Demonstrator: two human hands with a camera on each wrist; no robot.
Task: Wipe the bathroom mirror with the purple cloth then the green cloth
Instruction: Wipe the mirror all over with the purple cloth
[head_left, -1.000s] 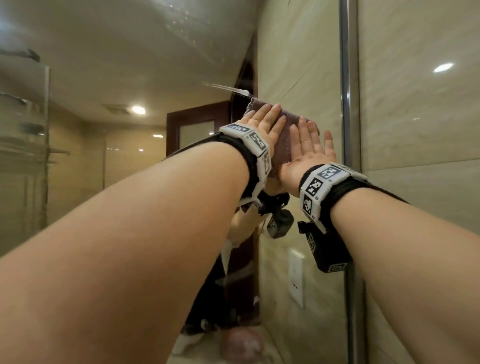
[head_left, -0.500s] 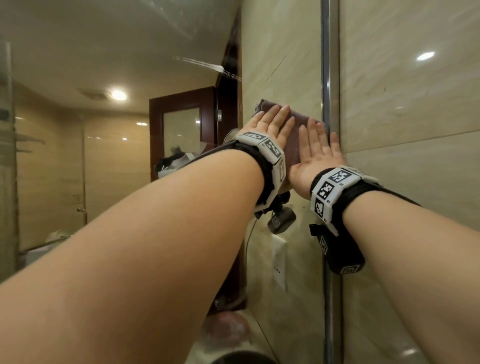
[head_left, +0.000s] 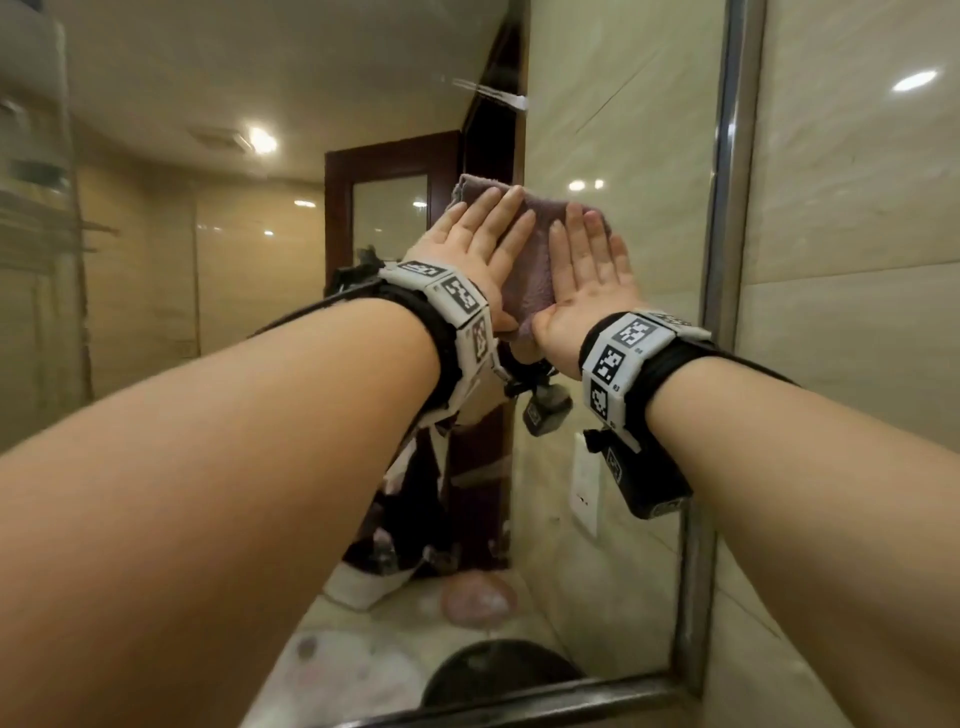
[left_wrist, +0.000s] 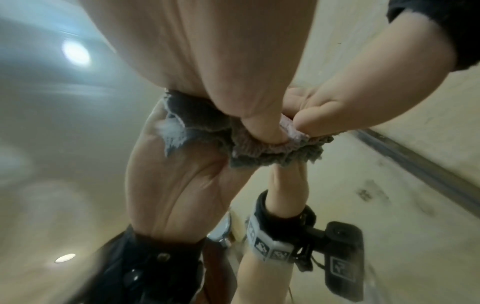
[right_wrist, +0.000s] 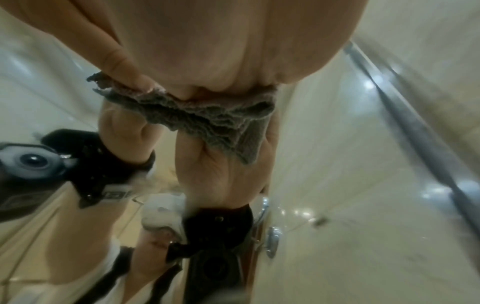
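The soft, light purple cloth (head_left: 524, 270) looks floppy, so the left hand (head_left: 470, 254) and right hand (head_left: 589, 275) press it flat-fingered against the mirror (head_left: 623, 156), thumbs bunching its bottom edge.

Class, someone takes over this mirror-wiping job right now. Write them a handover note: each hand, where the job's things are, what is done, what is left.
Left hand: open, fingers flat on the purple cloth, pressing it to the mirror.
Right hand: open, flat on the same cloth, beside the left.
Cloth sits on the glass, left of the mirror's metal frame.
Done: purple wipe is under way; how much glass is covered cannot be told.
Left: finish the purple pass, then wipe with the green cloth, which is not in view.
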